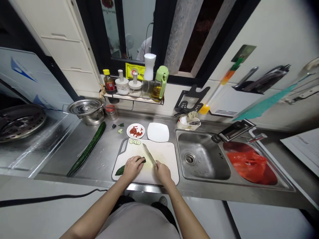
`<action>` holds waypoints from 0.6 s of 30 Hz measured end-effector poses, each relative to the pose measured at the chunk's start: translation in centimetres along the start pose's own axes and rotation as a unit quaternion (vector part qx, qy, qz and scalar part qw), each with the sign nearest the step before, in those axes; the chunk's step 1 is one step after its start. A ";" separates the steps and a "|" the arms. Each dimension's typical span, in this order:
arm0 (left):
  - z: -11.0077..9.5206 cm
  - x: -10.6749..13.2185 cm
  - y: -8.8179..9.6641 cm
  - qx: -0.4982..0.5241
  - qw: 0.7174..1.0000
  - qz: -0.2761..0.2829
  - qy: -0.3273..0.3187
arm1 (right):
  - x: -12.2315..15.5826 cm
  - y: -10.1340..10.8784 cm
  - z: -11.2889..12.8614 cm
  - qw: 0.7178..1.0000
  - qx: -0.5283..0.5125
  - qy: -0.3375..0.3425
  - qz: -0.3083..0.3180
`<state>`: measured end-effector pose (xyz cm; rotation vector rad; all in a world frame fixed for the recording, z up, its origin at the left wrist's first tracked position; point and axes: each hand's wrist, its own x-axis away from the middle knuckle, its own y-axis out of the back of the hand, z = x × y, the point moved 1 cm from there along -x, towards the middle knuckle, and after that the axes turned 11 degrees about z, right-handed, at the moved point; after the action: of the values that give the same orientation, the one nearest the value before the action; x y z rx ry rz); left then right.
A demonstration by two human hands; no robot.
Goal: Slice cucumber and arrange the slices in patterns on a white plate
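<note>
Cucumber piece (120,170): lies crosswise on the near left part of the white cutting board (167,158), with the dark green end poking out to the left and the cut end showing just right of the knuckles. Pinned by the left hand (132,167), fingers curled over it in a clenched guard grip.

Right hand (162,172): wrapped around the handle of the kitchen knife (149,154). Blade angled away and to the left, edge down close beside the cut end. Touching or just clear of it: cannot tell.

Step in hand, by judgement: slicing into thin rounds, with much of the piece uncut under the palm.

Next cut calls for:
- left fingertips tucked back from the blade;
- piece steadied against rolling on its round skin;
- edge set a thin slice in from the cut face, then pressed straight down.

Farther on the board: short row of cucumber slices (135,142) at the far left corner, beside the handle slot.

Beyond the board, on the steel counter (104,156):
- round plate (128,132) of chopped red chili, with a square white plate (158,132) just beside it;
- whole cucumber (87,149) lying diagonally, well apart to the left;
- sink (206,166) to the right, with a red plastic bag (249,164) in the basin past it.

Against the wall: lidded steel pot (86,111) and condiment rack (134,97) below the window.
</note>
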<state>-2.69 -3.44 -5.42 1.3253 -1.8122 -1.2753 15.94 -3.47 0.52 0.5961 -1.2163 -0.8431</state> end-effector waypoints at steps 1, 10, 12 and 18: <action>0.0 0.1 -0.1 0.003 1.000 -0.004 -0.001 | 0.2 0.2 -0.3 1.000 0.001 -0.009 0.000; 0.5 0.2 0.5 0.104 0.989 -0.077 0.070 | 1.9 0.1 -1.9 0.998 -0.020 -0.027 -0.047; 0.7 -0.4 1.4 0.146 0.975 -0.108 0.125 | 2.0 0.1 -1.9 0.998 -0.011 -0.017 -0.066; 0.3 -3.0 4.2 0.168 0.974 -0.086 0.126 | 1.8 0.2 -1.3 0.995 0.062 0.008 -0.079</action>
<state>-3.58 -0.31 -1.43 1.7725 -1.8135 -0.8545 17.42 -4.91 1.34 0.8063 -1.2256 -0.8972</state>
